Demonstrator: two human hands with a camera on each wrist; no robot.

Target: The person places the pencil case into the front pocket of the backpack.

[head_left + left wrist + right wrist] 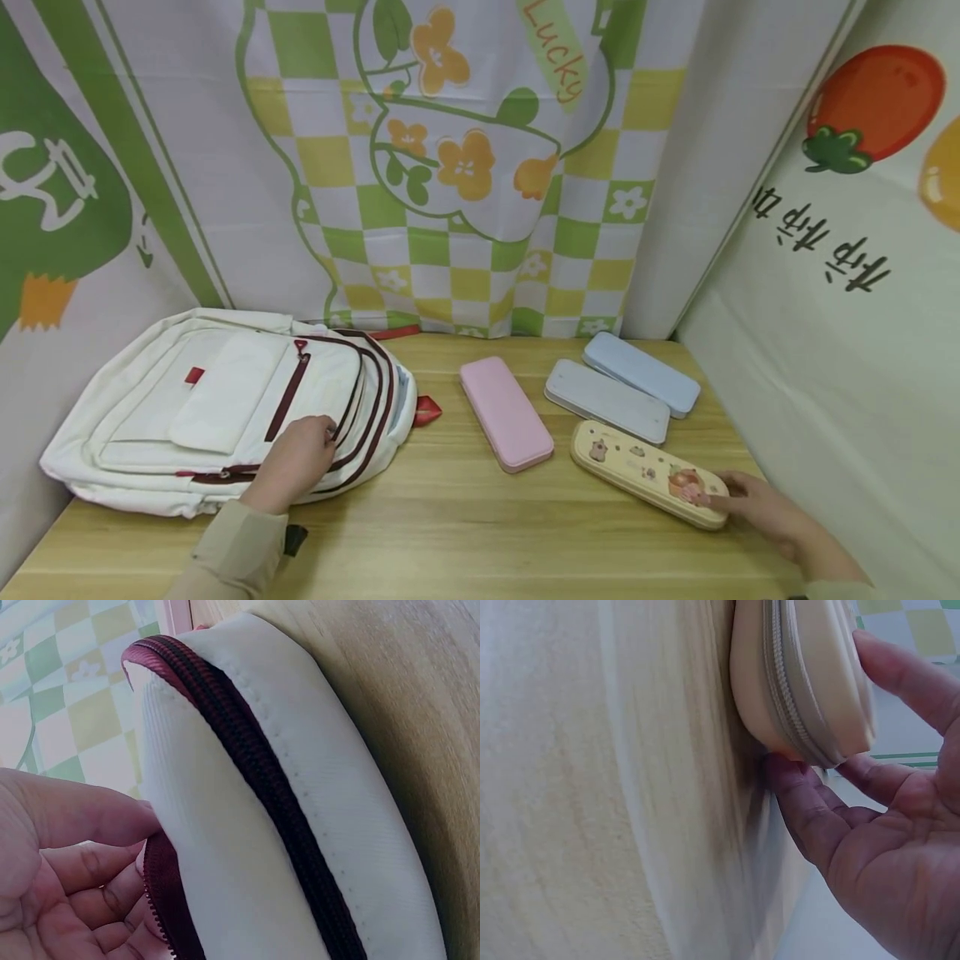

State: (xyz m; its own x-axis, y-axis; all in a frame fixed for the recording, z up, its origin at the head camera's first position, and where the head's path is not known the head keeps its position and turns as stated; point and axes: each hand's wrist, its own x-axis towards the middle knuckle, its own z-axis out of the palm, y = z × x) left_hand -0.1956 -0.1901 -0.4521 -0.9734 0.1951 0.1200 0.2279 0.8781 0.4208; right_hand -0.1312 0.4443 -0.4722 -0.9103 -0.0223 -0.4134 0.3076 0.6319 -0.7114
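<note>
My left hand (297, 458) is at the open front pocket of a white backpack (161, 392) lying on the table. In the left wrist view, its thumb and fingers pinch the pocket's edge beside the dark red zipper teeth (156, 889). At the right, my right hand (765, 508) holds the near end of a yellow pencil case (637, 471) decorated with small cartoon pictures. Its thumb (900, 671) lies on the case's top face, the other fingers round the end and under it. The case's zipper (787, 682) runs along its side.
A pink pencil case (506, 412) lies mid-table. Behind the yellow one are a grey-white case (607, 400) and a light blue case (641, 372), set side by side. Printed curtains (465, 275) enclose the wooden table (480, 533) at the back and sides.
</note>
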